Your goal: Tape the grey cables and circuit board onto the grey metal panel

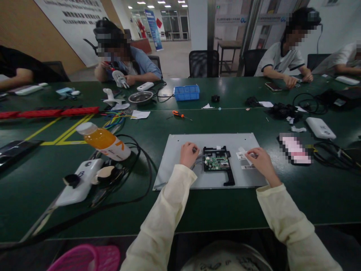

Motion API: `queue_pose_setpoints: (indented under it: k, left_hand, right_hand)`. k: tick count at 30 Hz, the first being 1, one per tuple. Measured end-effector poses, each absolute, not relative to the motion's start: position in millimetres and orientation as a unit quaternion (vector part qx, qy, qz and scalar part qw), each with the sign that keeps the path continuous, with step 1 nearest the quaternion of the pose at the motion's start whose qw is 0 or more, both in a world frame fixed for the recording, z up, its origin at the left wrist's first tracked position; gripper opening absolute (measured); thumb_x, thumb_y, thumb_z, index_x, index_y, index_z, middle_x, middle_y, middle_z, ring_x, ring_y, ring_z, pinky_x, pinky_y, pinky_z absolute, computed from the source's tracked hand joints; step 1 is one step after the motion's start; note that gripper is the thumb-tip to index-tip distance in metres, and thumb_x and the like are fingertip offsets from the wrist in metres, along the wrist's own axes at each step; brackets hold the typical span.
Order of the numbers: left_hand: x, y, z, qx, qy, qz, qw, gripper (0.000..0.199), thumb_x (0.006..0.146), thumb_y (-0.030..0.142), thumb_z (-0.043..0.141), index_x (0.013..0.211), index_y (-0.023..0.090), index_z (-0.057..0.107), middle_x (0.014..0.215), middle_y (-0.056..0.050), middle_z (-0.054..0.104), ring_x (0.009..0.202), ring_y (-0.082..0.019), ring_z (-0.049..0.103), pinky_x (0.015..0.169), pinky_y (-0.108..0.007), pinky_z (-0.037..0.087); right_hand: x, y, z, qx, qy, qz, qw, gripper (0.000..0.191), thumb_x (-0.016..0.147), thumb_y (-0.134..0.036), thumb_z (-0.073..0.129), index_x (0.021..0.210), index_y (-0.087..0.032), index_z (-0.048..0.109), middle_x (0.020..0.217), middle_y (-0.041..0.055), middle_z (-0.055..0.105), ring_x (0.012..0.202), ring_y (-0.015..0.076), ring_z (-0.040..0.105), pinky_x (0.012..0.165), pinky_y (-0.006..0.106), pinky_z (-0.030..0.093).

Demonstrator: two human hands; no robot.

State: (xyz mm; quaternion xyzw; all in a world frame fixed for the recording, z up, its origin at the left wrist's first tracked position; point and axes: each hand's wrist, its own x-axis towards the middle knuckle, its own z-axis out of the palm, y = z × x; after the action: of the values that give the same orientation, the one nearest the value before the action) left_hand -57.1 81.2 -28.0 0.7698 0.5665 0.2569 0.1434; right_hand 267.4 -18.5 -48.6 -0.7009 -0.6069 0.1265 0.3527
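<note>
Lettered shirt; left grip curled, hold unclear; right grip pinched on pale film

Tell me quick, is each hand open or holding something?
Left hand: curled; cannot tell if it holds anything.
Right hand: curled by a label; grip unclear.

You're in dim, fairly even light, ceiling lights glowing far off, a faint sheen patching your green table. Fine detail on the circuit board goes soft; lens distortion leans the far-left wall sign; mosaic blocks cover the smartphone at near right.
</note>
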Motion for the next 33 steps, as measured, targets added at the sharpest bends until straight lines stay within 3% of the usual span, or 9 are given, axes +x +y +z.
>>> queue_pose_setpoints:
  k: [3, 7, 14, 19, 26, 30, 33]
  left_hand:
    - [-61.8, 82.2, -30.4, 0.758, 0.583, 0.265, 0.123, 0.006, 0.082, 0.021, 0.061, 0.077, 0.020, 0.063, 0.093, -0.007, 0.060, 0.100, -0.024, 0.056, 0.097, -0.043, 0.039]
    - [-66.1, 80.5, -31.2, 0.747, 0.596, 0.273, 0.107, 0.003, 0.082, 0.022, 0.061, 0.082, 0.020, 0.063, 0.094, -0.008, 0.060, 0.101, -0.026, 0.056, 0.097, -0.044, 0.040]
    - [-56.9, 66.1, -16.0, 0.777, 0.548, 0.293, 0.105, 0.029, 0.089, 0.022, 0.052, 0.118, 0.019, 0.056, 0.120, -0.012, 0.058, 0.117, -0.027, 0.052, 0.101, -0.044, 0.040]
    - [-39.9, 44.1, -8.9, 0.848, 0.447, 0.252, 0.134, 0.045, 0.093, 0.037, 0.051, 0.134, 0.019, 0.045, 0.138, -0.011, 0.050, 0.133, -0.023, 0.041, 0.110, -0.039, 0.034]
    - [-29.0, 27.7, -14.6, 0.869, 0.427, 0.197, 0.152, 0.055, 0.089, 0.038, 0.056, 0.138, 0.020, 0.041, 0.146, -0.013, 0.043, 0.138, -0.030, 0.035, 0.112, -0.051, 0.028]
    - [-27.8, 28.1, -17.6, 0.868, 0.432, 0.192, 0.151, 0.056, 0.087, 0.032, 0.057, 0.139, 0.018, 0.040, 0.147, -0.013, 0.041, 0.140, -0.029, 0.032, 0.113, -0.047, 0.028]
    - [-27.4, 28.3, -18.2, 0.868, 0.434, 0.190, 0.148, 0.055, 0.087, 0.031, 0.056, 0.138, 0.016, 0.041, 0.147, -0.014, 0.040, 0.141, -0.028, 0.030, 0.114, -0.045, 0.028]
  right_hand:
    - [276.3, -16.7, -53.7, -0.715, -0.597, 0.088, 0.352, 0.035, 0.079, -0.042, 0.059, 0.102, -0.017, 0.068, 0.103, 0.0148, 0.061, 0.104, 0.0313, 0.054, 0.095, 0.050, 0.040]
    - [273.3, -18.9, -45.6, -0.717, -0.604, 0.036, 0.346, 0.043, 0.084, -0.039, 0.053, 0.119, -0.016, 0.061, 0.116, 0.0179, 0.057, 0.115, 0.0336, 0.049, 0.100, 0.052, 0.036]
    - [212.6, -1.8, -6.3, -0.585, -0.751, 0.094, 0.291, 0.035, 0.089, -0.032, 0.050, 0.120, -0.021, 0.062, 0.123, 0.0124, 0.061, 0.118, 0.0289, 0.052, 0.104, 0.047, 0.039]
    - [176.3, 27.7, -12.5, -0.562, -0.779, 0.108, 0.258, 0.032, 0.089, -0.030, 0.053, 0.117, -0.020, 0.065, 0.122, 0.0112, 0.063, 0.117, 0.0256, 0.055, 0.102, 0.041, 0.041]
    - [168.5, 39.8, -31.8, -0.586, -0.762, 0.084, 0.262, 0.023, 0.090, -0.019, 0.049, 0.098, -0.019, 0.071, 0.104, 0.0086, 0.071, 0.101, 0.0226, 0.061, 0.093, 0.036, 0.046]
    - [172.6, 38.8, -30.0, -0.601, -0.744, 0.058, 0.286, 0.026, 0.092, -0.020, 0.047, 0.103, -0.020, 0.070, 0.107, 0.0077, 0.070, 0.100, 0.0219, 0.061, 0.092, 0.035, 0.046]
    - [188.6, 36.3, -29.6, -0.630, -0.711, 0.025, 0.312, 0.031, 0.093, -0.021, 0.043, 0.110, -0.017, 0.068, 0.114, 0.0118, 0.067, 0.108, 0.0255, 0.058, 0.097, 0.041, 0.043]
